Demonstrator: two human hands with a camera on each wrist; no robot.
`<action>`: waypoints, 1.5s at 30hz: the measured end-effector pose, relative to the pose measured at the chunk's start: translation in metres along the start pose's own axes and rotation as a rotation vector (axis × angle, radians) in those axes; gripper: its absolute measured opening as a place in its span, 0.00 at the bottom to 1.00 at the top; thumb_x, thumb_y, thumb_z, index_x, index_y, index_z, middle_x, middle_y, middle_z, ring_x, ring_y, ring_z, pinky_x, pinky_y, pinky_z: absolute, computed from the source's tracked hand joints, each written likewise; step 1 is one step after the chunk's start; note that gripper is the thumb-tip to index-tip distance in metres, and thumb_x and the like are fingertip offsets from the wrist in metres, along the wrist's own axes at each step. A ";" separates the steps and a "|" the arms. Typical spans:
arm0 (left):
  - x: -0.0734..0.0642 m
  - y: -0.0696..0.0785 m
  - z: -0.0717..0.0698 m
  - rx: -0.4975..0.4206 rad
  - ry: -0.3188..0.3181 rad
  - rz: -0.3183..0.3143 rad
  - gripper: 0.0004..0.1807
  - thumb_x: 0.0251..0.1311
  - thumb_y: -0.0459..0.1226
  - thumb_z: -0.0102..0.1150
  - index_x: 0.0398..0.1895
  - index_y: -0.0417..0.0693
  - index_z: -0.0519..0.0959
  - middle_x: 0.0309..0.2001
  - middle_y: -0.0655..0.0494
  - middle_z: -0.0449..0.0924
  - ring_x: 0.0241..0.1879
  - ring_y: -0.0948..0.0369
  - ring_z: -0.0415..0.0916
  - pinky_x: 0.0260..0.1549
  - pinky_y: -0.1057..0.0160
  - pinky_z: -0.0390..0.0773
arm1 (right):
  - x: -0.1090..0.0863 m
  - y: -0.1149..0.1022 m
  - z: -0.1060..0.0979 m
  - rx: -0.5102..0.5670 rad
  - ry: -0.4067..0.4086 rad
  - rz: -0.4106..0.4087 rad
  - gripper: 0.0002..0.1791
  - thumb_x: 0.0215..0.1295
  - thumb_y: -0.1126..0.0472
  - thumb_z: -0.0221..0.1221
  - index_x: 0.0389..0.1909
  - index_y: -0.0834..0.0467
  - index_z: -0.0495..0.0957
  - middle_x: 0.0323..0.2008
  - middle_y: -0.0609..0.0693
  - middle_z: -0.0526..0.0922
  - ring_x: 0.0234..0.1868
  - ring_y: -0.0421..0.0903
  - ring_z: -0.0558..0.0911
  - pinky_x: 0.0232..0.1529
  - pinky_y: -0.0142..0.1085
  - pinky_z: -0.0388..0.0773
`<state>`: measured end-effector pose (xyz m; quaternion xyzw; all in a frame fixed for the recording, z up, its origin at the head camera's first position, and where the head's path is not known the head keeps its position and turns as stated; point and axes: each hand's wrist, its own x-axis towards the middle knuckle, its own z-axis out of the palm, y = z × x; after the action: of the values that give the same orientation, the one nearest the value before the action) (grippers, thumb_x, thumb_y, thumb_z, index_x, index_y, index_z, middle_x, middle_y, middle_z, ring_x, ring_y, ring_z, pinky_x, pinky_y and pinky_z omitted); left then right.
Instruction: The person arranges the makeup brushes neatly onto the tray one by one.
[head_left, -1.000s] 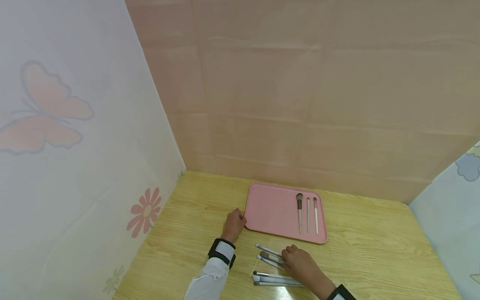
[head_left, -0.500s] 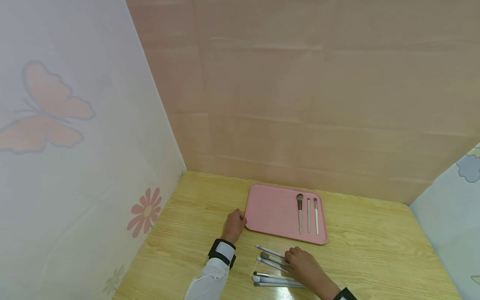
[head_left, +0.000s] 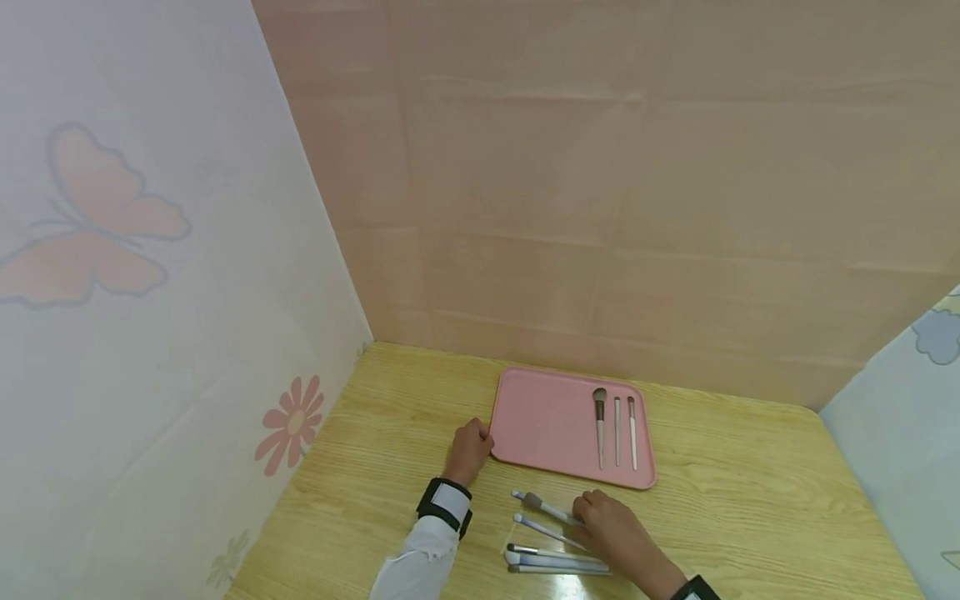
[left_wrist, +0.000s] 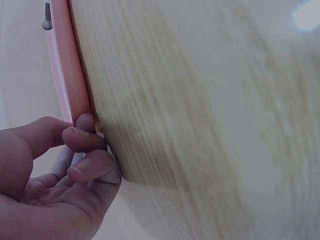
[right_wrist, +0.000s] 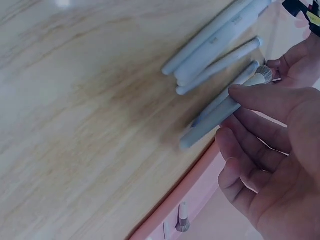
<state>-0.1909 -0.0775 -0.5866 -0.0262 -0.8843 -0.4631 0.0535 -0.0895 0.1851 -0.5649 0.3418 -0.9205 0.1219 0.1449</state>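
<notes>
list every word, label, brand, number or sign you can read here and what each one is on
None can be read in any view.
Brush handles: faint marks in the right wrist view, too blurred to read.
Yellow patch on the black wrist gear: too small to tell whether it bears text.

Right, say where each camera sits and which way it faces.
Head: worn there, facing forward and down over the yellow wood-grain table; left hand and right hand show.
Left wrist: worn there, facing the left hand at the rounded pink tray.
Right wrist: worn there, facing the right hand pinching a pale-handled, grey-bristled brush.
Head and right wrist views share both hands and the tray.
</notes>
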 end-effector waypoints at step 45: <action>0.004 -0.002 0.005 0.043 -0.062 -0.139 0.08 0.60 0.26 0.58 0.26 0.41 0.72 0.22 0.54 0.71 0.23 0.62 0.66 0.22 0.67 0.65 | 0.038 0.014 -0.026 0.254 -0.070 0.554 0.07 0.56 0.62 0.70 0.29 0.58 0.80 0.23 0.45 0.81 0.21 0.34 0.75 0.21 0.28 0.70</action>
<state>-0.1955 -0.0744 -0.5904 0.0221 -0.8950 -0.4456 -0.0055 -0.1217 0.1814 -0.5288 0.0971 -0.9605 0.2589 0.0305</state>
